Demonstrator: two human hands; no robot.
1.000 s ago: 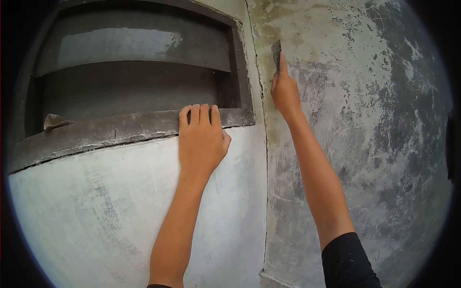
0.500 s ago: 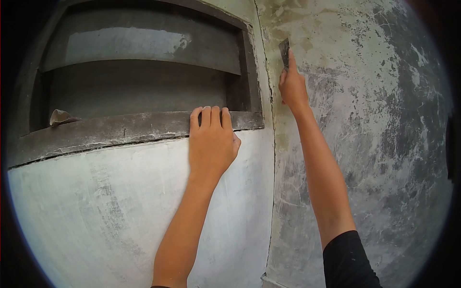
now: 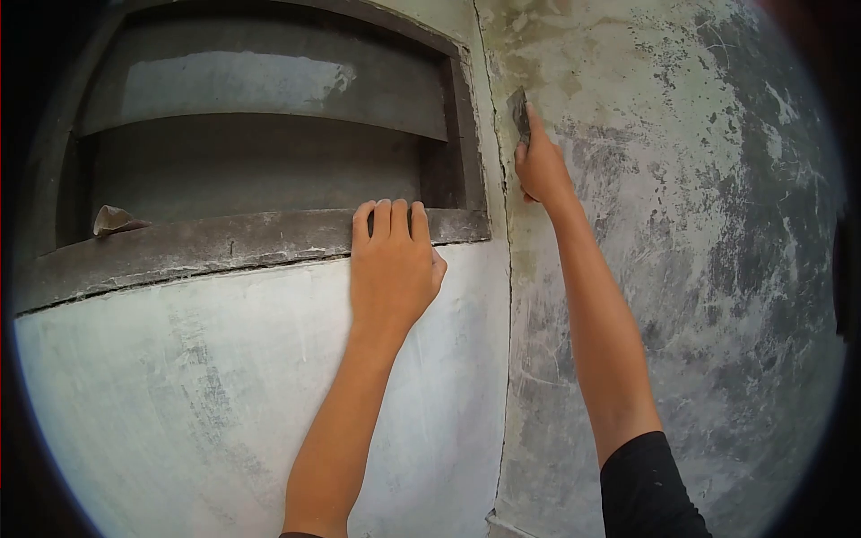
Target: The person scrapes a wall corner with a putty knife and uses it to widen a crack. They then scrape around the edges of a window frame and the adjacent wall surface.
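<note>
The fingers of the right hand are closed around the scraper, the index finger laid along its edge. Its dark blade juts up past the thumb, near the crack; whether it touches the wall is unclear. The left hand's fingers hook over the ledge, gripping it, well apart from a scrap.

Curled scrap carried on dark ledge

The ledge is chipped and streaked pale along its front. The brownish scrap is supported near the left end; toward the right, the ledge is overlapped by the left hand's fingers.
</note>
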